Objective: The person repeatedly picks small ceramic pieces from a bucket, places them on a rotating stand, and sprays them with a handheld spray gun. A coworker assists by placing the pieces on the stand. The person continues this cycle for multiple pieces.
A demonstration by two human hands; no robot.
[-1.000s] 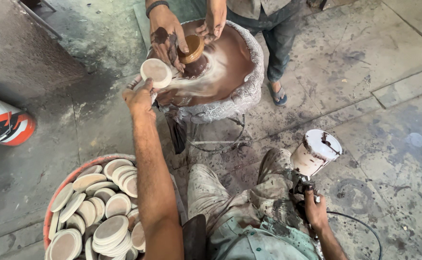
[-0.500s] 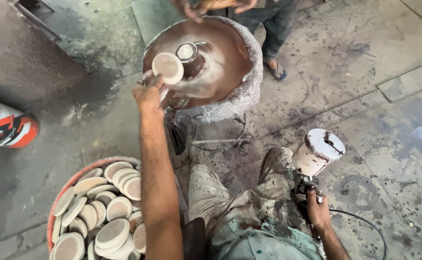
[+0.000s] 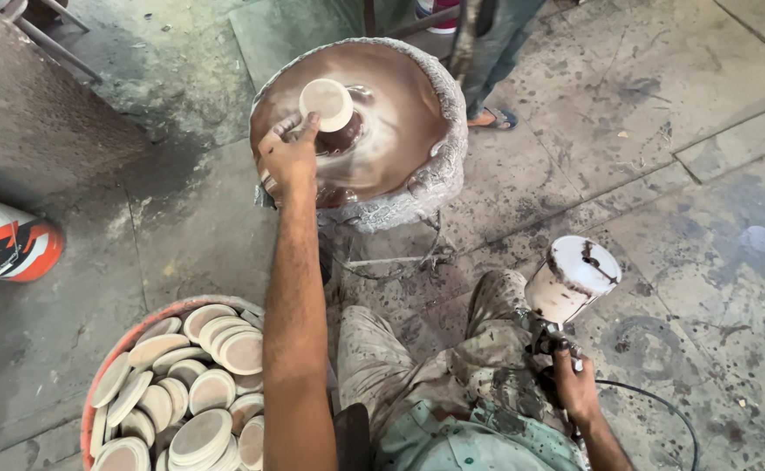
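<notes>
My left hand [image 3: 288, 157] reaches forward and holds a small pale clay bowl [image 3: 327, 104] over the brown, paint-stained basin [image 3: 400, 105] on a metal stand. The bowl sits upside down on a dark hub in the basin's middle. My right hand [image 3: 574, 388] rests low beside my knee and grips a spray gun [image 3: 566, 292] with a white paint-splashed cup on top. A cable runs from the gun along the floor.
A red tub [image 3: 182, 388] of several unpainted clay bowls stands at my lower left. Another person's leg and sandalled foot [image 3: 496, 113] are behind the basin. An orange and white object [image 3: 3, 240] lies at the far left. The floor is stained concrete.
The other person's hands have left the basin and the glazed piece is gone. My left hand has set the pale bowl onto the hub at the basin's centre.
</notes>
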